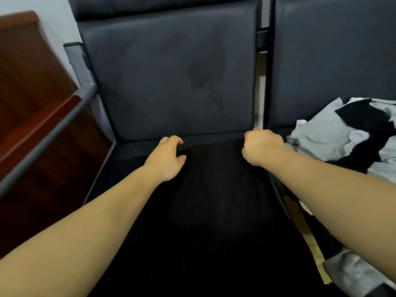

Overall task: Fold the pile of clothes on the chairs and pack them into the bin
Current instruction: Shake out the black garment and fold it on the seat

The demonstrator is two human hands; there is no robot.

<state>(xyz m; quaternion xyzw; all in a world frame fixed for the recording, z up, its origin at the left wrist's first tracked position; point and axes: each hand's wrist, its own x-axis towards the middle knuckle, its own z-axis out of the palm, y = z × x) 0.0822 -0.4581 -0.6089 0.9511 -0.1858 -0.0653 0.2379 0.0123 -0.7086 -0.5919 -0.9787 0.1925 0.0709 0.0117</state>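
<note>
our left hand (pixel 169 156) and right hand (pixel 262 145) clamp curled fingers on the far edge of the black garment (pixel 214 200) covering the chair (pixel 160 71).

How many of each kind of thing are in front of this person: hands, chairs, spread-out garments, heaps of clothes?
Hands: 2, the left hand and the right hand, both gripping the garment's far edge
Chairs: 2, the left chair and the right chair
Spread black garment: 1
Heap of clothes, grey, black and white: 1
Total: 6
</note>
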